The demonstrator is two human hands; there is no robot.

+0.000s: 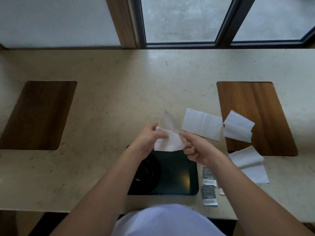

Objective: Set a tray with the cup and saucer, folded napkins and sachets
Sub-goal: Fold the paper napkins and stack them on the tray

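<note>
A black tray lies at the counter's near edge, with a dark cup and saucer on its left side, partly behind my left forearm. Above the tray's far edge both hands hold one white napkin, part-folded with a corner sticking up. My left hand pinches its left side and my right hand grips its right side. Three more white napkins lie to the right: one flat, one on a wooden inset, one nearer me. Grey sachets lie just right of the tray.
The beige stone counter has two wooden insets, one left and one right. A window with dark frames runs behind the counter. A small pale object lies beside the sachets.
</note>
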